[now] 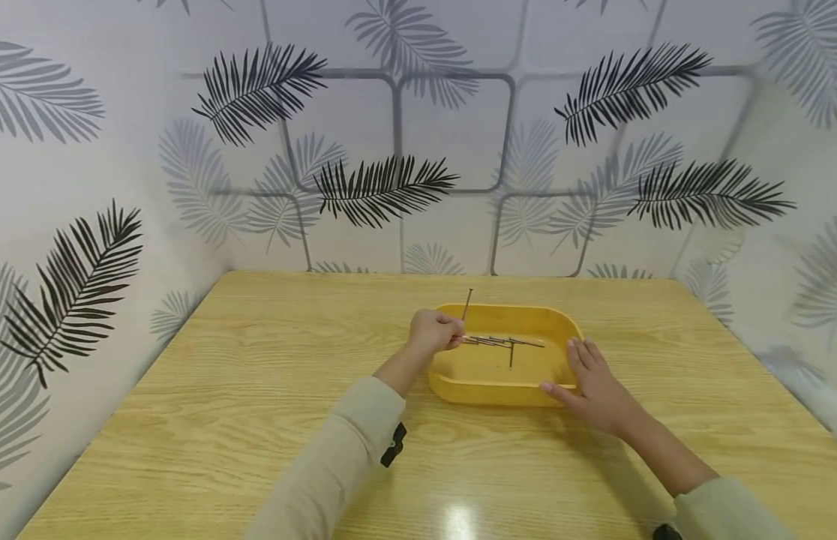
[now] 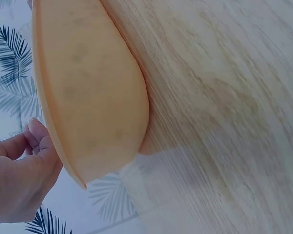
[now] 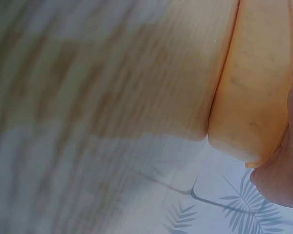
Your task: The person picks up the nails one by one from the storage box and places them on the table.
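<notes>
Tray, yellow, one, set on the wood-grain table. Nails, several, loose: I see them lying inside the tray, mostly along its length, one pointing toward its near side. Single nail, head up, slightly tilted: at the tray's left end, pinched by thumb and fingers of my left hand. Right hand: fingers extended, thumb spread away, resting on the rim around the tray's near right corner. Wall, leaf-patterned: behind the tray.

Cream sleeves, small black wrist attachments
</notes>
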Action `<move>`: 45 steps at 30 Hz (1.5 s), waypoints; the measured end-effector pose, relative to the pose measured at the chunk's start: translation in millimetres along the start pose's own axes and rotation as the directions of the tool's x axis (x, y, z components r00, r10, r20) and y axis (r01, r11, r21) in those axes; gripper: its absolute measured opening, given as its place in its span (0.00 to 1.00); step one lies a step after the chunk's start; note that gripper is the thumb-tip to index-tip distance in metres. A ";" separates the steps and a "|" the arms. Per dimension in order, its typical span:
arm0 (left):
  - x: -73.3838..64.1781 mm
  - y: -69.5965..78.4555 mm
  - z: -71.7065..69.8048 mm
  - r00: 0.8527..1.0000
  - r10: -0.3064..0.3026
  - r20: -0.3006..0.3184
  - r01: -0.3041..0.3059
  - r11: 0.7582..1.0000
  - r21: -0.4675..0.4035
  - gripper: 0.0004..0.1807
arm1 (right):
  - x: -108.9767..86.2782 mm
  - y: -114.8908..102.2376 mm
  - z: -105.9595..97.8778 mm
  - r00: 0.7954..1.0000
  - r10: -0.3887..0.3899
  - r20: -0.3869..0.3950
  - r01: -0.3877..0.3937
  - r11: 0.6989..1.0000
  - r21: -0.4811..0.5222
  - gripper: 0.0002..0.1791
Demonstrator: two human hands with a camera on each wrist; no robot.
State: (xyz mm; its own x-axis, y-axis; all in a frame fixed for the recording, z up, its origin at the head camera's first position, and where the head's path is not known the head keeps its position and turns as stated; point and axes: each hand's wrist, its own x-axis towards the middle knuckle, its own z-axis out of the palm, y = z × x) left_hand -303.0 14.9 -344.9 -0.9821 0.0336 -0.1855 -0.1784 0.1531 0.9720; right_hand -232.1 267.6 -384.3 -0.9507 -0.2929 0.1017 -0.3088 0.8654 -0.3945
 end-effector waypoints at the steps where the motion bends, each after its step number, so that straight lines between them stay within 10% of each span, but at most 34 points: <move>1: 0.9 -0.6 -2.4 1.000 -0.004 -0.002 0.004 1.000 -0.008 0.11 | 0.1 0.1 0.0 1.000 0.000 0.000 0.000 1.000 0.000 0.51; 45: 3.7 -22.3 -81.2 0.987 -0.075 -0.145 0.070 0.997 -0.038 0.14 | 0.5 1.7 0.6 1.000 -0.007 0.005 0.007 1.000 0.007 0.51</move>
State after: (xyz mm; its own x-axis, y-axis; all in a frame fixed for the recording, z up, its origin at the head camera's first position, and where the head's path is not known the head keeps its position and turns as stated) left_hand -307.6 -68.6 -355.5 -0.9644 -0.1214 -0.2350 -0.2490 0.1171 0.9614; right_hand -233.1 268.6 -385.4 -0.9483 -0.3012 0.0997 -0.3154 0.8604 -0.4003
